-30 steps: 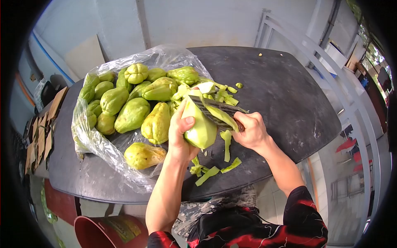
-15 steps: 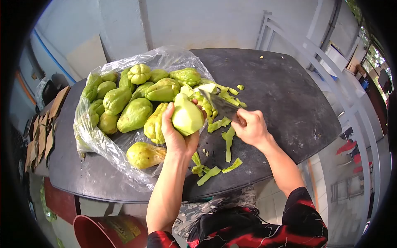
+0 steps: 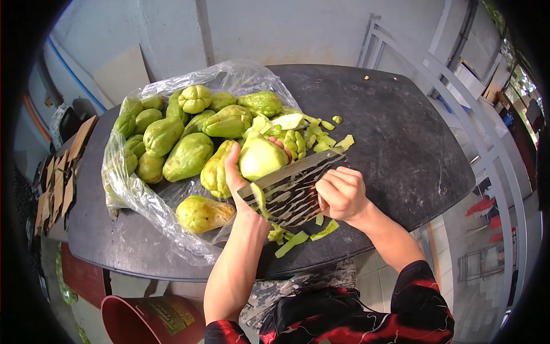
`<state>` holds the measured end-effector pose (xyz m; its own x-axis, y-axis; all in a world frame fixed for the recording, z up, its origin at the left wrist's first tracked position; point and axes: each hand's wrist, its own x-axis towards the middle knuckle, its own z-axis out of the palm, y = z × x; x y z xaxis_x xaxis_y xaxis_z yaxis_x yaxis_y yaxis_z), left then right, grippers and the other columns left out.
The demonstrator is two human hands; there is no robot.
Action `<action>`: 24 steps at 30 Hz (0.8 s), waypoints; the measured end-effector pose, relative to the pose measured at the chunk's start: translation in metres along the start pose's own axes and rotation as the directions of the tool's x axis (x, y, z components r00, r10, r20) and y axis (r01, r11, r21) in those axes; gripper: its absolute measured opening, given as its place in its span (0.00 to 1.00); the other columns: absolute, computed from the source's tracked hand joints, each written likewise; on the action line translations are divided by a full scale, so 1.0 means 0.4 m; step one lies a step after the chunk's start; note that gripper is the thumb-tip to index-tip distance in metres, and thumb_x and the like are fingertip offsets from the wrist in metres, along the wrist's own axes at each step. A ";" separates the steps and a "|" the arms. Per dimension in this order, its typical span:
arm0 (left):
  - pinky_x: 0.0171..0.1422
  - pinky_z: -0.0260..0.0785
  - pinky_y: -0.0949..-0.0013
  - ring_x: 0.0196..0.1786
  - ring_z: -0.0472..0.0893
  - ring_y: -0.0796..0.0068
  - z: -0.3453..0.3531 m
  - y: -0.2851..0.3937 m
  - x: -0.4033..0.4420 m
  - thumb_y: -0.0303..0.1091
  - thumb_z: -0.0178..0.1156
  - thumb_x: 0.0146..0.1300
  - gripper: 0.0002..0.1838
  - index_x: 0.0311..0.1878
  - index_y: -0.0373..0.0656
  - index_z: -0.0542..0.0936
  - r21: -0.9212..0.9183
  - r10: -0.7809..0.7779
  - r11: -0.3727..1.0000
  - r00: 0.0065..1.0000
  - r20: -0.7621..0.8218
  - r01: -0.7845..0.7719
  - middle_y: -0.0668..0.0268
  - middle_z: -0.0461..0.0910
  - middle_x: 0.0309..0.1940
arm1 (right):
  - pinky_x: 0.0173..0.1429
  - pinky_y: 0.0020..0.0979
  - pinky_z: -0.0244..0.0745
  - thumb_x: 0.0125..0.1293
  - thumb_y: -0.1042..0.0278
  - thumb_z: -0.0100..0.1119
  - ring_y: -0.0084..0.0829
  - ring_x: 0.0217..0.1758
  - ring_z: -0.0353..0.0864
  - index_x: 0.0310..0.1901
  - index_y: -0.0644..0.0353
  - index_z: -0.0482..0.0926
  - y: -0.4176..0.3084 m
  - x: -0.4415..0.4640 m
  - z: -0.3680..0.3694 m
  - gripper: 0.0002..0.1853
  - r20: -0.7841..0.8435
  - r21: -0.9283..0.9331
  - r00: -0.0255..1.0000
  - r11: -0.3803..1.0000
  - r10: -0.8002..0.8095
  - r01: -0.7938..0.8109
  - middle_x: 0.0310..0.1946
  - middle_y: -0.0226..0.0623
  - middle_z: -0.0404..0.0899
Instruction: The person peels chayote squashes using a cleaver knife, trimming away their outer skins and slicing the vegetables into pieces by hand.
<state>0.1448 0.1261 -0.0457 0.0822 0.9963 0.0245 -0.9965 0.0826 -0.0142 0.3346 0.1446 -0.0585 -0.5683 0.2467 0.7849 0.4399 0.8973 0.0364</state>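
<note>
My left hand [image 3: 243, 192] holds a pale, peeled chayote [image 3: 260, 157], its fingers wrapped behind the fruit. My right hand [image 3: 342, 194] is closed round the handle of a broad knife [image 3: 283, 192] with a dark, patterned blade. The blade lies across the lower side of the peeled chayote, with a strip of green peel on it near my left hand. Several unpeeled chayotes [image 3: 187, 156] lie in an open clear plastic bag [image 3: 132, 198] to the left. Green peelings [image 3: 293, 244] lie below the blade, and more are beyond the peeled fruit.
The dark table [image 3: 401, 132] carries all of this. On the floor at the lower left stands a red bucket [image 3: 129, 321]. A grey metal railing [image 3: 487, 152] runs along the right side. Cardboard pieces [image 3: 57, 183] are stacked at the far left.
The knife has swung from beyond the peeled chayote to its near side, its broad face now showing. A peel piece now lies near the table's middle. My left hand has shifted slightly since half a second ago.
</note>
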 end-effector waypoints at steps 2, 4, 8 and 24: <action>0.61 0.74 0.55 0.49 0.79 0.57 0.001 -0.006 0.001 0.48 0.61 0.61 0.28 0.52 0.32 0.73 0.031 0.016 0.999 1.000 0.005 -0.016 0.52 0.78 0.45 | 0.22 0.32 0.61 0.42 0.73 0.59 0.32 0.15 0.69 0.20 0.55 0.64 0.000 -0.002 0.003 0.11 -0.008 -0.004 1.000 1.000 -0.005 0.005 0.13 0.30 0.64; 0.62 0.74 0.55 0.49 0.79 0.57 0.000 -0.006 0.002 0.48 0.61 0.61 0.28 0.52 0.32 0.73 0.045 0.034 0.998 0.999 -0.003 -0.033 0.52 0.78 0.45 | 0.22 0.32 0.62 0.42 0.73 0.59 0.32 0.16 0.69 0.20 0.55 0.64 -0.002 -0.002 -0.001 0.11 0.002 -0.011 1.000 1.000 -0.003 0.003 0.13 0.30 0.64; 0.63 0.73 0.55 0.51 0.78 0.58 -0.008 0.005 -0.004 0.45 0.62 0.59 0.30 0.56 0.31 0.71 0.144 0.024 0.989 0.998 0.063 -0.033 0.50 0.77 0.47 | 0.23 0.33 0.64 0.43 0.73 0.59 0.33 0.16 0.71 0.20 0.55 0.65 0.003 -0.001 -0.002 0.10 -0.012 0.000 1.000 1.000 0.011 -0.011 0.13 0.31 0.65; 0.63 0.71 0.57 0.53 0.80 0.58 0.024 0.004 -0.025 0.46 0.59 0.58 0.32 0.62 0.35 0.72 0.519 0.140 0.840 0.987 0.077 -0.160 0.53 0.80 0.50 | 0.21 0.32 0.68 0.44 0.72 0.66 0.34 0.15 0.74 0.19 0.56 0.66 0.056 -0.007 -0.042 0.14 0.098 0.122 0.973 0.968 0.209 -0.220 0.11 0.30 0.69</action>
<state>0.1423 0.1162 -0.0365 -0.0596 0.9933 0.0991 -0.8585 -0.1017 0.5027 0.3577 0.1578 -0.0495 -0.5290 0.4633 0.7110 0.4656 0.8589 -0.2132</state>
